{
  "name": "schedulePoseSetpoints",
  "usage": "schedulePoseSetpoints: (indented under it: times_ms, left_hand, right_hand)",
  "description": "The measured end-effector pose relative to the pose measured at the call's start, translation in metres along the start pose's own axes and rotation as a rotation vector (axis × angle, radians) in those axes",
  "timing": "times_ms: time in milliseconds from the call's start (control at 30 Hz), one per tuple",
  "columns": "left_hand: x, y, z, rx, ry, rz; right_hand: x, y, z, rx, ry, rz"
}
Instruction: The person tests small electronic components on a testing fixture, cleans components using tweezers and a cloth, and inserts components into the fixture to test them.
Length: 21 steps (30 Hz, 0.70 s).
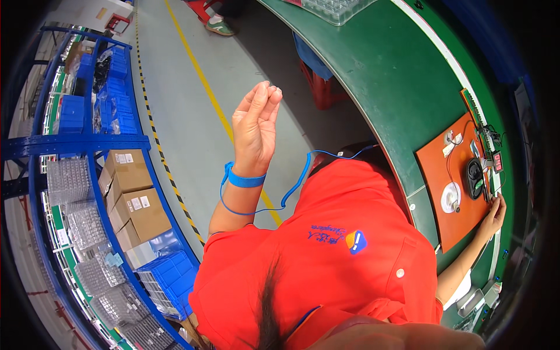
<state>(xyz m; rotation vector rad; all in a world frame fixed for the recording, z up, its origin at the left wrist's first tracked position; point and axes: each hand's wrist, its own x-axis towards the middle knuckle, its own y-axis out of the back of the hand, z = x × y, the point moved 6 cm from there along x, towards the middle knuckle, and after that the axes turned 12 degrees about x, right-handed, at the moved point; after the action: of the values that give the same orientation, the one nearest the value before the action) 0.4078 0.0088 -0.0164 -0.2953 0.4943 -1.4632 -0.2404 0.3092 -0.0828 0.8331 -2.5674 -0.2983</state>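
Note:
My left hand is raised over the aisle, away from the bench. Its thumb and fingertips are pinched together, and whatever might be between them is too small to make out. Around that wrist sits a blue wrist strap with a coiled blue cord running to the bench edge. At the far right, my right hand rests by the edge of an orange mat, fingers bent together at something I cannot make out. Near it on the mat lie a black oval case and a white round disc.
The mat lies on a green workbench. A small red-lit display stands by its far edge. Clear plastic trays sit at the bench's far end. On the left, blue shelving holds cardboard boxes and blue bins.

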Motion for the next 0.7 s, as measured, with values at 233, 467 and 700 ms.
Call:
schedulePoseSetpoints:
  times_ms: [233, 467, 700]
  left_hand:
    - [-0.001, -0.001, 0.001, -0.026, 0.033, 0.022]
    - [0.010, 0.006, -0.006, 0.041, 0.020, 0.065]
    - [0.039, 0.010, -0.033, 0.117, -0.008, -0.005]
  right_hand:
    - [0.006, -0.005, 0.003, 0.012, 0.001, -0.016]
    - [0.003, -0.008, -0.020, -0.144, 0.091, 0.030]
    - [-0.021, -0.042, -0.062, -0.102, 0.066, 0.092]
